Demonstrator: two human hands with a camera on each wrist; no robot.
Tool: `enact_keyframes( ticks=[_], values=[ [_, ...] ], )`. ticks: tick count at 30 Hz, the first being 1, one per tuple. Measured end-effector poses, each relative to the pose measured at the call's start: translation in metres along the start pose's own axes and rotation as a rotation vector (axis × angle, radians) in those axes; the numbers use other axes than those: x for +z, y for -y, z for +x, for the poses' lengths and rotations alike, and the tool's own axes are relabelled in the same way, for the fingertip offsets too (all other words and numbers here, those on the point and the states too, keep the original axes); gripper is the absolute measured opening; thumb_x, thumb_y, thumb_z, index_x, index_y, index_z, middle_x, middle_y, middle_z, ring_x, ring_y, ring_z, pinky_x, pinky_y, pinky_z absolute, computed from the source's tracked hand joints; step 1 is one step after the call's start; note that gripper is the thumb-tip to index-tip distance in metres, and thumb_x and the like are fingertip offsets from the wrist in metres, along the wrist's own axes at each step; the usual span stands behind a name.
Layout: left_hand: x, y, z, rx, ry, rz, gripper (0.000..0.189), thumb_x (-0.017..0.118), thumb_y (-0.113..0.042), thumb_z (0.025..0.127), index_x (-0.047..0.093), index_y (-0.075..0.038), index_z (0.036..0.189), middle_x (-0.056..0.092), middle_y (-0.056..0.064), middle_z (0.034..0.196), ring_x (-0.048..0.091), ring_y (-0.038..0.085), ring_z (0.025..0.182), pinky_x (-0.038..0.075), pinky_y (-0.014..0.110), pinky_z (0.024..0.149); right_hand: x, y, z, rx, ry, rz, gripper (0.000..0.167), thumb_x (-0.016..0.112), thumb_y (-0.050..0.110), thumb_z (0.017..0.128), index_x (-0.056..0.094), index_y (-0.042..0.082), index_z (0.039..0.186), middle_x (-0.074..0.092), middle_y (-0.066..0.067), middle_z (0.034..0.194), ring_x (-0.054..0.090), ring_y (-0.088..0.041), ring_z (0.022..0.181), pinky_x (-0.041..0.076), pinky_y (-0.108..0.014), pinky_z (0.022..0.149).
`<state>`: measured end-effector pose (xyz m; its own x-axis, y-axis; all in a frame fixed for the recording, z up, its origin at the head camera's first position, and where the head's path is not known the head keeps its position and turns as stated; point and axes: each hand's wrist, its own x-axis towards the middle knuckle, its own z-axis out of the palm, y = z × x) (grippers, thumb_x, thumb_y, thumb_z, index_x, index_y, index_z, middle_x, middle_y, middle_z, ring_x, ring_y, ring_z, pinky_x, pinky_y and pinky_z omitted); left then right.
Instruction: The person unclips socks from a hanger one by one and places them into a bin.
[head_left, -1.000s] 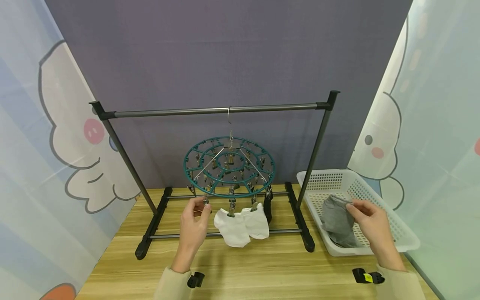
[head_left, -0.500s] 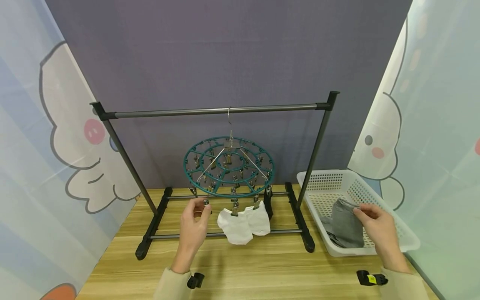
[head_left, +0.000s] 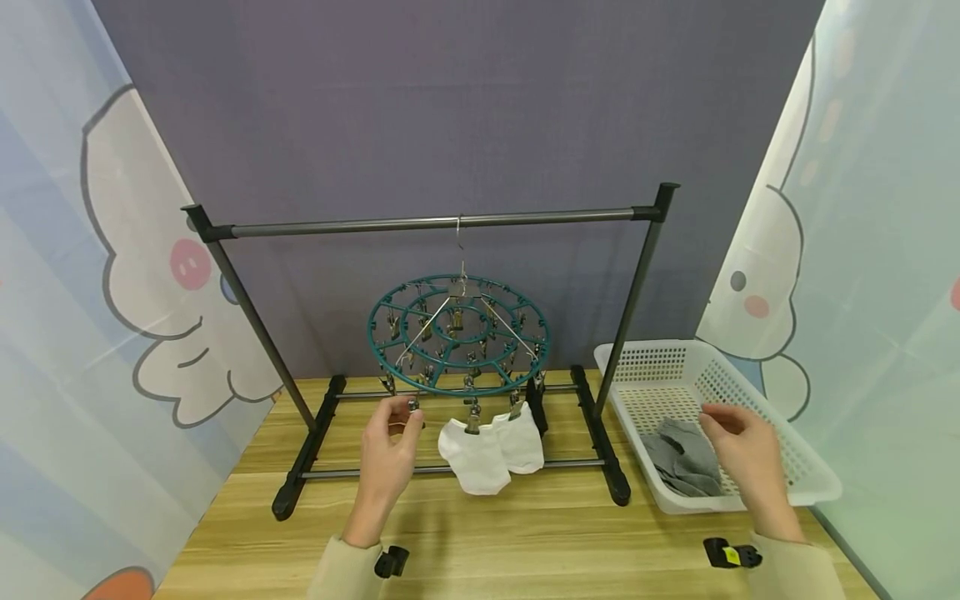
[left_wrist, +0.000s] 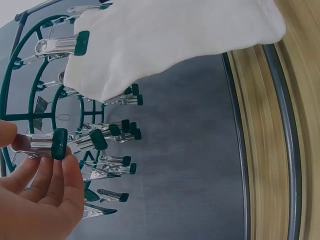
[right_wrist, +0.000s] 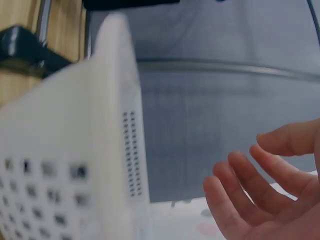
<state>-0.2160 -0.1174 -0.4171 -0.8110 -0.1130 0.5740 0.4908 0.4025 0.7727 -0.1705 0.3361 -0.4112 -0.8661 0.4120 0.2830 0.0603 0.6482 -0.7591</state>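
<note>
In the head view, my left hand [head_left: 386,454] is at the front left of a round green clip hanger [head_left: 371,327]. Its thumb and fingers pinch a metal clip [left_wrist: 37,145] with green tips, clearest in the left wrist view. White socks [head_left: 480,458] hang from clips at the hanger's front, and a black sock [head_left: 536,408] hangs to their right. My right hand [head_left: 746,454] hovers over a white basket [head_left: 813,483] with nothing in its grasp; its fingers are loosely bent, thumb apart, in the right wrist view. Crumpled grey cloth [head_left: 686,462] lies in the basket.
A metal rack's top bar [head_left: 337,226] carries the hanger by a hook. The rack's black feet [head_left: 303,450] stand on the wooden table [head_left: 525,542]. Behind is a grey curtain [head_left: 465,108], with printed cartoon curtains at both sides.
My right hand has let go of the grey cloth, which dropped back into the basket. The left hand stays at the clip. The hanger and white socks have swung slightly right.
</note>
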Motion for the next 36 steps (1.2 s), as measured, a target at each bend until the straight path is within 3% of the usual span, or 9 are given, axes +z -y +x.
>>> enact_keyframes(
  ticks=[3,7,17,25,36],
  values=[
    [0.0,0.0,0.0,0.004,0.003,0.007,0.02,0.062,-0.01,0.102,0.065,0.0,0.119,0.063,0.007,0.097,0.061,0.022,0.09,0.052,0.031,0.082,0.003,0.013,-0.002,-0.038,0.045,0.042,0.039,0.058,0.03,0.105,0.065,0.001,0.13,0.065,-0.021,0.124,0.051,0.007,0.088,0.046,-0.024,0.07],
    [0.0,0.0,0.001,0.005,0.008,0.009,0.021,0.061,-0.011,0.103,0.064,0.001,0.12,0.063,0.008,0.098,0.062,0.024,0.091,0.052,0.032,0.083,0.007,0.033,-0.002,-0.076,0.079,0.098,0.039,0.06,0.034,0.104,0.067,0.005,0.129,0.067,-0.015,0.121,0.052,0.01,0.089,0.048,-0.023,0.073],
    [0.001,0.0,0.002,-0.036,0.016,0.005,0.025,0.062,-0.014,0.103,0.064,0.0,0.123,0.062,0.009,0.1,0.061,0.024,0.093,0.053,0.033,0.085,0.028,0.078,-0.007,-0.198,0.144,0.299,0.034,0.067,0.028,0.101,0.07,0.003,0.123,0.068,-0.012,0.118,0.063,-0.002,0.094,0.051,-0.018,0.078],
    [0.0,-0.001,0.001,-0.039,0.019,0.01,0.026,0.063,-0.014,0.102,0.063,0.0,0.124,0.062,0.01,0.101,0.062,0.025,0.093,0.053,0.034,0.085,0.054,0.096,-0.017,-0.271,0.22,0.424,0.026,0.069,0.02,0.1,0.071,0.001,0.117,0.07,-0.014,0.113,0.068,-0.011,0.094,0.056,-0.026,0.083],
    [0.0,-0.003,0.0,-0.044,0.03,0.004,0.025,0.06,-0.014,0.104,0.063,0.0,0.125,0.062,0.01,0.102,0.061,0.024,0.095,0.052,0.035,0.086,0.073,0.122,-0.022,-0.342,0.286,0.552,0.02,0.069,0.012,0.099,0.071,-0.001,0.113,0.07,-0.018,0.11,0.069,-0.013,0.094,0.056,-0.025,0.083]
  ],
)
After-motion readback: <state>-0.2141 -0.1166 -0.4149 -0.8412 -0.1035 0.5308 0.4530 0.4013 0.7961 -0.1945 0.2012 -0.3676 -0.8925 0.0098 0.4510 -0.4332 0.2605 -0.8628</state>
